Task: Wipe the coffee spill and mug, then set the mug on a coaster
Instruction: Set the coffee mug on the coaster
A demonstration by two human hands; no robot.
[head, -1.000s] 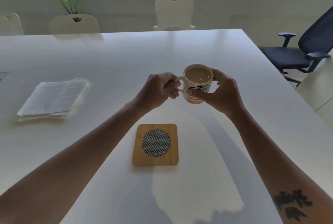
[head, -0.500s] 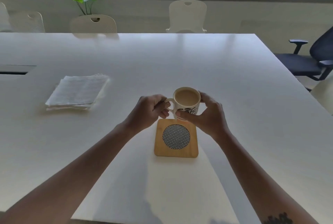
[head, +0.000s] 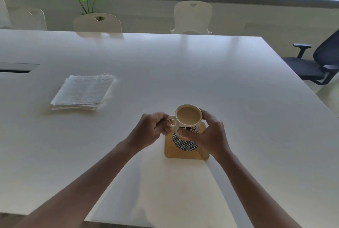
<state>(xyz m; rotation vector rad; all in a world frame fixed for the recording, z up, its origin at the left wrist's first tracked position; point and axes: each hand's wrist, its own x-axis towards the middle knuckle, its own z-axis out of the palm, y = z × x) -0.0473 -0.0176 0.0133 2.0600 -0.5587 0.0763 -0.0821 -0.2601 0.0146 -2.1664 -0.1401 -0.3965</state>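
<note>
The full mug (head: 188, 120) sits over the far part of the wooden coaster (head: 186, 148), left hand (head: 153, 129) gripping its handle and right hand (head: 207, 134) wrapped round its body, apparently steadying it against spilling; contact unclear.

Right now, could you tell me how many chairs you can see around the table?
5: three white chairs along the far edge, at far left, left of centre and centre, a sliver at the left frame edge, and a dark office chair right. Others may sit out of frame.
</note>
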